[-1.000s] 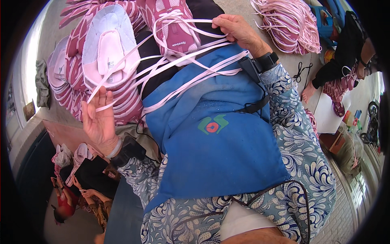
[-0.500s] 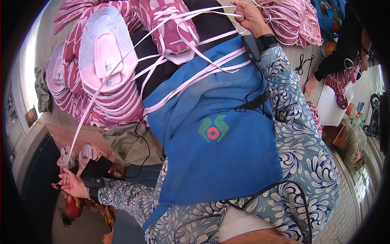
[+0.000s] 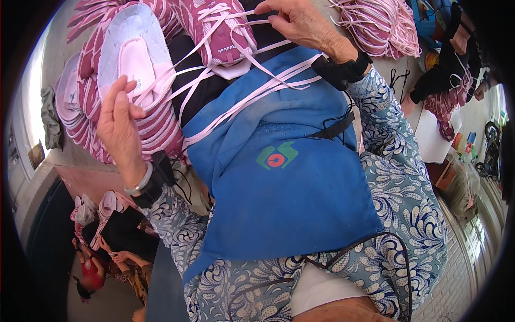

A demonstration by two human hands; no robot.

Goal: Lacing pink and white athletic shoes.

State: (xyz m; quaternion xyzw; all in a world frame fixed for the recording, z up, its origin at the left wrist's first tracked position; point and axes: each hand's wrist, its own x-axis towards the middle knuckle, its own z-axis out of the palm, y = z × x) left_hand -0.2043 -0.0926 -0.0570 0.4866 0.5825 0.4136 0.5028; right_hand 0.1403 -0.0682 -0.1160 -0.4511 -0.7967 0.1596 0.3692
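Note:
A pink and maroon sneaker upper [image 3: 229, 43] lies at the top middle, over my dark-clad lap, its pale pink shoelace [image 3: 214, 27] threaded near the top. My right hand [image 3: 306, 27] pinches a length of that lace just right of the upper. At the left, my left hand [image 3: 119, 126] is raised with bent fingers, and a lace strand from the upper runs to its fingertips. Behind this hand stands a stack of pink uppers [image 3: 153, 115] with a pale insole-like lining facing up. Several loose pale pink laces [image 3: 252, 102] lie across my blue apron [image 3: 289, 209].
A heap of pink laced uppers [image 3: 375, 29] sits at the upper right. Further right, another person handles a pink upper [image 3: 450, 104] near a white board [image 3: 437, 134]. People sit at the lower left, one in red [image 3: 92, 273]. A thin black cable hangs by my left wrist.
My left hand has come up and inward from the far lower left, and the lace it pulled taut is now shorter. My right hand has moved left and down toward the upper.

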